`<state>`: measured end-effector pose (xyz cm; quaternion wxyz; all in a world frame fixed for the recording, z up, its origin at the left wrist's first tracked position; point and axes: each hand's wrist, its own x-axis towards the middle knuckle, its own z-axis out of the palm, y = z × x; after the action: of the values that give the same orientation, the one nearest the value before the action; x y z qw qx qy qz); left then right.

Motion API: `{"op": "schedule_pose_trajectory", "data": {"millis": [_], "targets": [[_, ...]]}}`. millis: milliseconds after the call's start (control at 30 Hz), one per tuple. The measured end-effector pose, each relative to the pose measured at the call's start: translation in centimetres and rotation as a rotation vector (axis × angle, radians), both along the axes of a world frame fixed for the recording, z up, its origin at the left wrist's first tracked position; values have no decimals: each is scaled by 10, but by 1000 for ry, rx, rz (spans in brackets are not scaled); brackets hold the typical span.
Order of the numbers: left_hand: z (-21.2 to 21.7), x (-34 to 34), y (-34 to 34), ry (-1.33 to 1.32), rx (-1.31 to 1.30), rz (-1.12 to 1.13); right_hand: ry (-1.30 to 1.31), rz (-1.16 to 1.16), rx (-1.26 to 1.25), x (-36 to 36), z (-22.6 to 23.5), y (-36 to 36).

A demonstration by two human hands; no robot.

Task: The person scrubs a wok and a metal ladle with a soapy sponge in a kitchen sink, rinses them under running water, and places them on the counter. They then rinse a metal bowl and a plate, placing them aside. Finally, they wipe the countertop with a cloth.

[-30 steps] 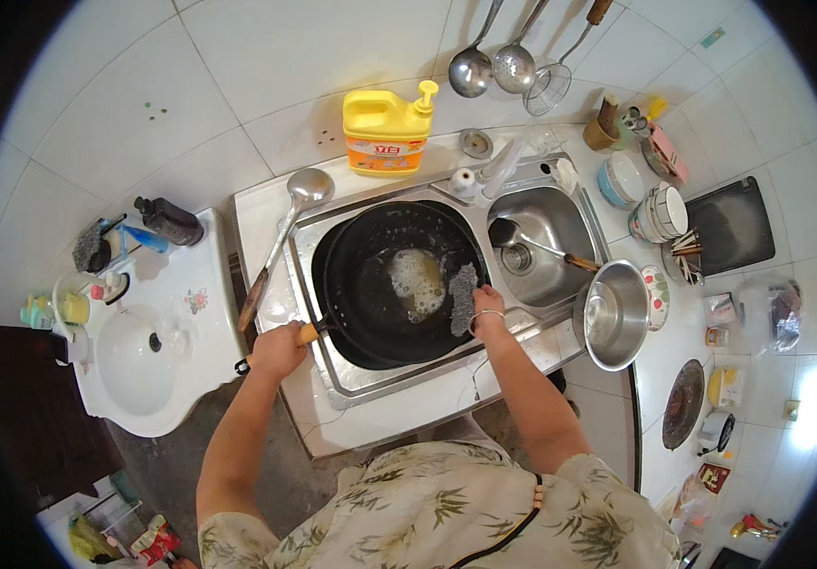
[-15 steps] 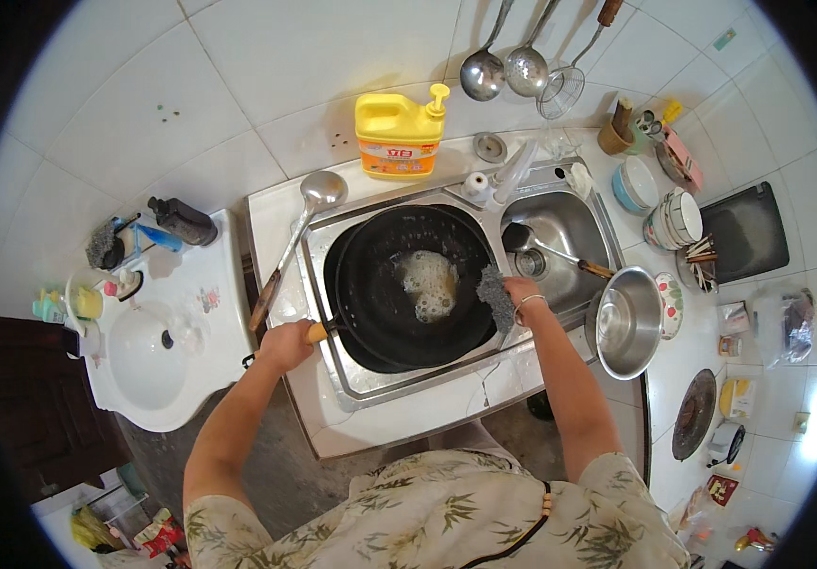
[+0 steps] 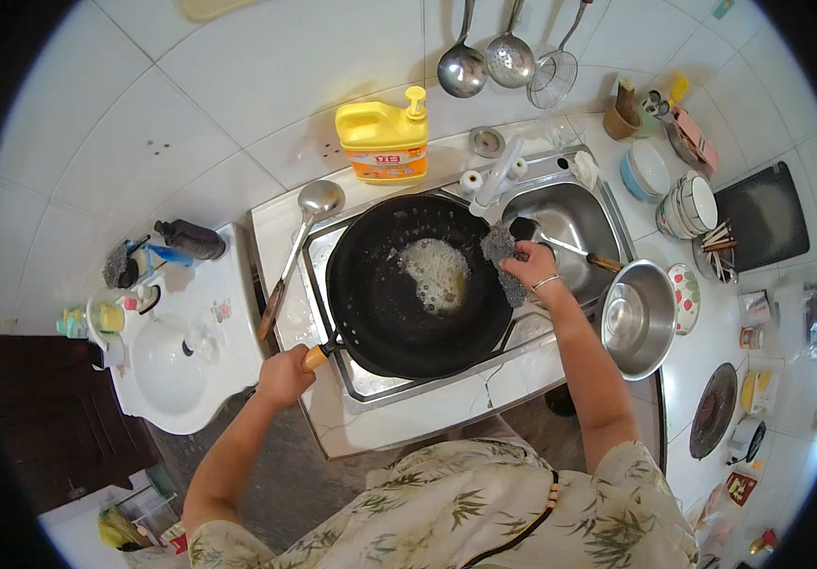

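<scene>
A large black wok (image 3: 375, 313) sits over the left sink basin, with whitish foamy liquid (image 3: 439, 275) pooled inside. Wrapped around its wooden handle (image 3: 314, 357) at the lower left is my left hand (image 3: 285, 377). My right hand (image 3: 529, 266) grips a grey mesh scouring pad (image 3: 497, 245) at the wok's right rim. Part of the pad hangs down outside the rim. Just right of that hand, a dark-headed utensil with a wooden handle (image 3: 605, 263) rests across the right basin (image 3: 581, 213).
Behind the wok stands a yellow pump jug (image 3: 385, 152). A steel ladle (image 3: 321, 200) lies left of the sink. The faucet (image 3: 495, 175) rises between the basins. A steel bowl (image 3: 638, 320) and stacked bowls (image 3: 688, 206) stand at right; a white washbasin (image 3: 157, 379) is at left.
My right hand has moved up along the wok's right rim with the scouring pad. The wok appears raised and larger in view, its handle still in my left hand. The whole view has shifted slightly.
</scene>
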<state>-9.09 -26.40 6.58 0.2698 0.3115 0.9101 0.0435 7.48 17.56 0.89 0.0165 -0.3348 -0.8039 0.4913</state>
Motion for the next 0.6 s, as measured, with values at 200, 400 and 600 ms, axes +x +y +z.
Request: {"op": "schedule_pose_trajectory", "data": {"millis": [200,400,600], "targets": [[-1,40,-10,-108,97,81,-167,206,293,-29,33,19],[-5,83,0,-449,250,104,-423,420,619,-35,88,30],[-23,127,10,-932,482,158,-692,558,755,-38,140,31]]}}
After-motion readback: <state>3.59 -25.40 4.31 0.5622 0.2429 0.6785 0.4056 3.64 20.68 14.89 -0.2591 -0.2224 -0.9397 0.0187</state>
